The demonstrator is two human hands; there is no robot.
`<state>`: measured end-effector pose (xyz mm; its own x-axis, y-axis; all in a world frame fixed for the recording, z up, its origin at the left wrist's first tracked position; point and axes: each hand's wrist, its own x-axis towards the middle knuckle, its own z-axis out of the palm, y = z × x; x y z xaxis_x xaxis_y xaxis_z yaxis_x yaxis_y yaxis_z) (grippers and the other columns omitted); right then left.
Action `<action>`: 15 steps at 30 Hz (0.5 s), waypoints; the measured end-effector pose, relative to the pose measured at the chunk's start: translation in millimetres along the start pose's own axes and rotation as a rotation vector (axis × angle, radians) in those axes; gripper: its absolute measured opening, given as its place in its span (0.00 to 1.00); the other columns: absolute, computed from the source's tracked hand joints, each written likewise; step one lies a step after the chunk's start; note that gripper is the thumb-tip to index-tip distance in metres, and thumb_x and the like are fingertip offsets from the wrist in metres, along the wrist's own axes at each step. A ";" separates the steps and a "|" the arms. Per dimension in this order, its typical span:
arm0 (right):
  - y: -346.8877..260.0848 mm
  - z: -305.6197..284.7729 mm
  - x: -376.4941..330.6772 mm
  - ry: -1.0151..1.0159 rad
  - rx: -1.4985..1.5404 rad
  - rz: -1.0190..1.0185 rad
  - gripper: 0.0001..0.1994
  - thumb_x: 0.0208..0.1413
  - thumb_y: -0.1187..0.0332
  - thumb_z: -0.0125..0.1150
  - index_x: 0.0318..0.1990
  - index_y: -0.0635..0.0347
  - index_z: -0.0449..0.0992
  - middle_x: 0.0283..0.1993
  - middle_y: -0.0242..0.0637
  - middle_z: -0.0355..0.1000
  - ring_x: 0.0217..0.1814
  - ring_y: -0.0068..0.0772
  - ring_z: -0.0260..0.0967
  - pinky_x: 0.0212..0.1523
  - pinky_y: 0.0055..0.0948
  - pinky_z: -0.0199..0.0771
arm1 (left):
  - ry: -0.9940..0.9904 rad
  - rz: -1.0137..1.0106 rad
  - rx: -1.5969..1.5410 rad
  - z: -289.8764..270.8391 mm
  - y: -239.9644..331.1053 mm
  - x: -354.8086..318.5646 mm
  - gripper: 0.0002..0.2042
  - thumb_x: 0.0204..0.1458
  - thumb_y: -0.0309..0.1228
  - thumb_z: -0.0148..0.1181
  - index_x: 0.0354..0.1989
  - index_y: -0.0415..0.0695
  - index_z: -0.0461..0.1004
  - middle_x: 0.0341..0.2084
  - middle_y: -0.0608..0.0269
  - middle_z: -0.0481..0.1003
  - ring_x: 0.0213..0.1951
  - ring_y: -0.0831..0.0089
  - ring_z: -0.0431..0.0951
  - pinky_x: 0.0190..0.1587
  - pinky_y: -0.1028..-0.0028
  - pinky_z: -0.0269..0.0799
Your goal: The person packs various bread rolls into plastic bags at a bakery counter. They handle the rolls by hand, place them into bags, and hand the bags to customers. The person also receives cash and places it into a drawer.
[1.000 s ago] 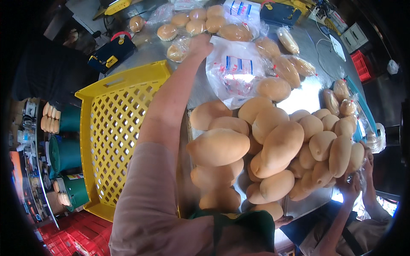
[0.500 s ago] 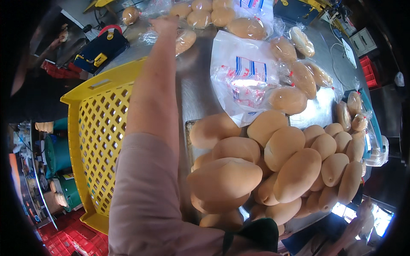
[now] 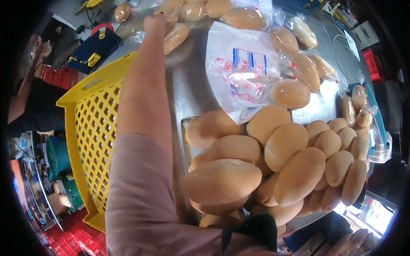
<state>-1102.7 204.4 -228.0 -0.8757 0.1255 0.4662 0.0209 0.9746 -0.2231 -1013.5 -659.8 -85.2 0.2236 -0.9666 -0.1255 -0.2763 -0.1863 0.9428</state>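
Observation:
My left arm, in a pinkish sleeve, stretches from the lower edge to the far side of the metal table. My left hand [image 3: 154, 24] is closed among bagged bread there; what its fingers hold, if anything, is hidden. Right beside the wrist lies a long bagged loaf [image 3: 176, 38], and a crumpled clear bag end [image 3: 137, 37] shows on the wrist's other side. Just beyond the hand is another bagged loaf [image 3: 170, 13]. My right hand is out of view. In front of me, unwrapped oval loaves [image 3: 221, 181] are piled on a metal tray [image 3: 186, 128].
A yellow slatted crate [image 3: 96, 128] stands left of my arm. White printed plastic bags [image 3: 226, 55] lie mid-table, with several bagged loaves [image 3: 290, 94] to their right. A dark blue box [image 3: 96, 51] sits at the far left. Other people's arms [image 3: 21, 94] show at left and lower right.
The view has shifted slightly, moving the near table leftward in the picture. My left hand looks more tightly closed; its fingers were more spread before. The bread pile is unchanged.

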 end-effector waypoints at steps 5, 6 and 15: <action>-2.1 -4.7 -17.4 0.006 0.008 0.026 0.33 0.63 0.57 0.48 0.71 0.62 0.46 0.57 0.65 0.66 0.54 0.60 0.69 0.58 0.53 0.66 | 0.003 0.099 -0.269 3.2 5.1 -6.5 0.18 0.54 0.37 0.62 0.49 0.39 0.74 0.45 0.53 0.79 0.45 0.62 0.80 0.48 0.68 0.76; -2.4 -5.6 -20.8 0.009 0.011 0.025 0.33 0.63 0.57 0.48 0.71 0.63 0.46 0.57 0.65 0.66 0.54 0.60 0.69 0.58 0.53 0.66 | 0.035 0.219 -0.078 1.4 10.3 -6.4 0.18 0.56 0.36 0.60 0.51 0.39 0.72 0.46 0.54 0.78 0.46 0.63 0.79 0.49 0.68 0.76; -12.6 -9.4 -43.8 0.012 0.031 0.043 0.33 0.65 0.58 0.45 0.71 0.64 0.43 0.58 0.67 0.66 0.55 0.61 0.69 0.57 0.54 0.67 | 0.195 0.867 0.157 -54.1 151.9 -8.1 0.15 0.59 0.35 0.52 0.51 0.42 0.73 0.43 0.44 0.77 0.45 0.60 0.75 0.47 0.64 0.70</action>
<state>-1060.2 188.4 -237.6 -0.8683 0.1701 0.4660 0.0435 0.9619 -0.2699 -1006.7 -670.8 75.7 0.0280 -0.7347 0.6778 -0.5429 0.5582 0.6274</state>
